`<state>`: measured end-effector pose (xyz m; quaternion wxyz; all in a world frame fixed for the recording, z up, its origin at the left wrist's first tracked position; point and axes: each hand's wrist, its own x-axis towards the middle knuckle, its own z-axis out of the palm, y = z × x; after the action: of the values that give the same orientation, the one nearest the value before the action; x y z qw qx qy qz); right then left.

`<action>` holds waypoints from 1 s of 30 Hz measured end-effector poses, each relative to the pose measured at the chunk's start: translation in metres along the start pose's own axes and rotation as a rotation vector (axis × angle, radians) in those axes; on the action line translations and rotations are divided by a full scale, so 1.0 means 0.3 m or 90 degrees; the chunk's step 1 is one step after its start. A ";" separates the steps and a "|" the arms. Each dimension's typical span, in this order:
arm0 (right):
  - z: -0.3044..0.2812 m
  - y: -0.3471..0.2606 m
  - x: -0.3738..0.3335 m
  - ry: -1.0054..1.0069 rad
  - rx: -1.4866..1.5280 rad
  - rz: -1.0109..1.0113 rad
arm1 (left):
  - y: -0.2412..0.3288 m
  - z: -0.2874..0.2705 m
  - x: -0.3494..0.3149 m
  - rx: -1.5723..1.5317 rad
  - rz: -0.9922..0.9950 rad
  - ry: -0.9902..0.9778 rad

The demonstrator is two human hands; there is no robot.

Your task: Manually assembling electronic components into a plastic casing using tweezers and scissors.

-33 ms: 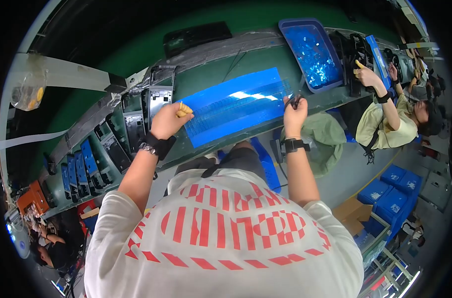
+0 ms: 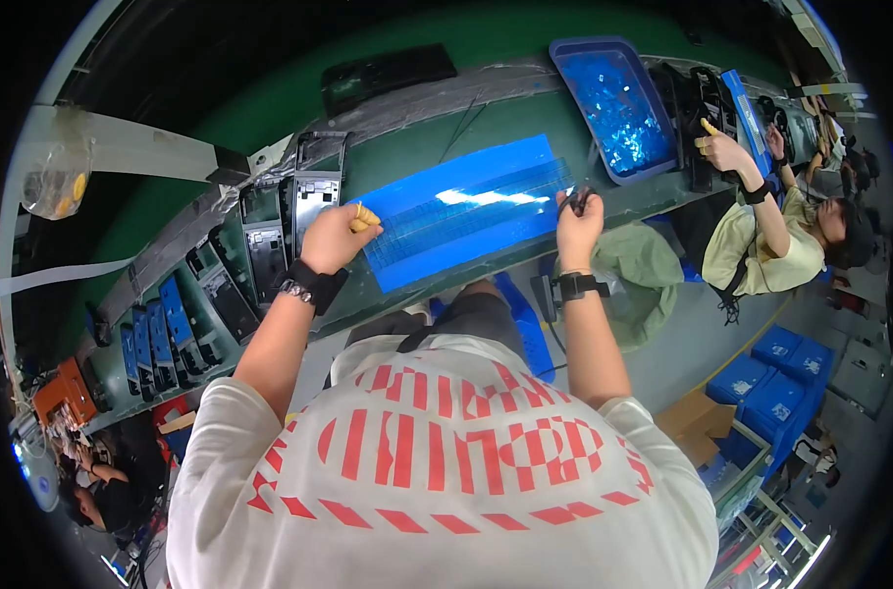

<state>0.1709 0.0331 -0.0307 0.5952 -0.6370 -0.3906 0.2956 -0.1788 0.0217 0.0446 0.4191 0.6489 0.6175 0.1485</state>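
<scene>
A blue rectangular sheet lies at a slant on the green bench in front of me. Over it stretches a clear film sheet marked with rows of fine lines and catching bright glare. My left hand, with yellow finger covers, pinches the film at its left end. At the opposite end, my right hand is closed round a small dark object; its kind is unclear, and whether these fingers also touch the film cannot be told.
A blue tray of shiny blue pieces stands at the back right. Black and grey plastic housings line the bench to my left. A dark flat panel lies at the back. To the right, a co-worker raises a hand beside a green bag.
My right hand has shifted slightly left, and the film's right end has moved with the glare on it changing. My left hand stays almost in place.
</scene>
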 end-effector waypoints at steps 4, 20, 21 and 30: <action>0.037 0.005 -0.014 0.003 -0.145 0.004 | -0.014 0.023 0.012 0.119 -0.032 0.011; -0.150 -0.114 -0.078 -0.017 -0.073 0.037 | 0.128 0.058 -0.047 -0.124 0.105 -0.007; -0.119 -0.168 -0.135 -0.076 -0.165 -0.053 | 0.126 0.110 -0.048 -0.254 0.152 -0.055; 0.031 -0.520 -0.435 -0.521 0.207 0.243 | 0.351 0.181 -0.146 -0.596 0.249 -0.470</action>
<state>0.0723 -0.0748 0.1111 0.4197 -0.4270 -0.4176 0.6835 -0.0776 -0.0266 0.1025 0.8094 0.5063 0.1713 0.2433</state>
